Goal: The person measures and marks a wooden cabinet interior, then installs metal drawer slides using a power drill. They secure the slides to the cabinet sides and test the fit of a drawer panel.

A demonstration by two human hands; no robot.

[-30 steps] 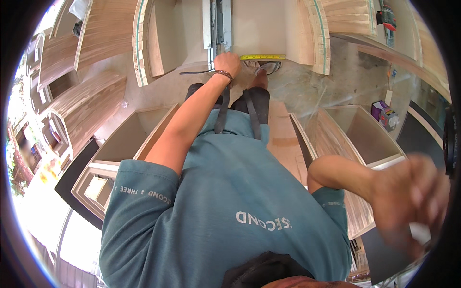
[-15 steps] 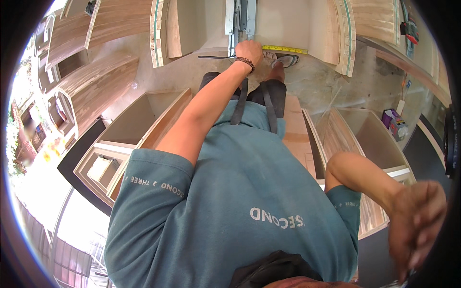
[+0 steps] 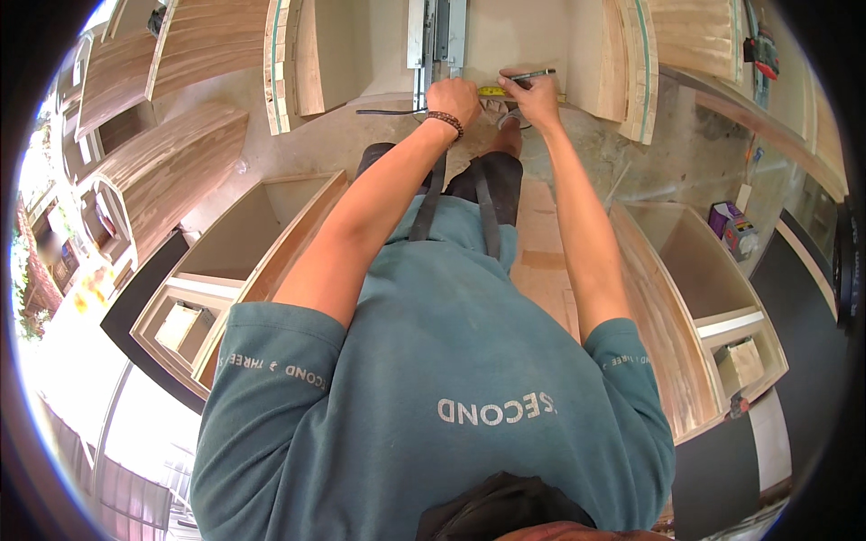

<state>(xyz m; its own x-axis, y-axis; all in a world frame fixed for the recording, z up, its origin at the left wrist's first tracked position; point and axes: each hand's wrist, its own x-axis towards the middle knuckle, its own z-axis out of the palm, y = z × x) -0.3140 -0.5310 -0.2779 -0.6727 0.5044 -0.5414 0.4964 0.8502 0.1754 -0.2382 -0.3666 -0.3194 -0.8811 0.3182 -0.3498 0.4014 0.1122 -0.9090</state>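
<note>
My left hand is closed at the front edge of a pale cabinet panel. A yellow tape measure runs out to the right from under its fingers; its case is hidden by the hand. Just beyond that hand, metal drawer slides stretch away along the panel. My right hand pinches a slim dark pen just above the tape, its point toward the left. Fingers and wrist cover much of the tape's right part.
Wooden cabinet sides stand at both edges of the panel. Open drawer boxes lie left and right of me. A purple box and a red-and-black power tool are at the right. A thin black strip sticks out left of my left hand.
My right hand has come from the lower right, beside my head, forward to the panel and now shows a pen. My left hand stays at the tape; the view has shifted slightly.
</note>
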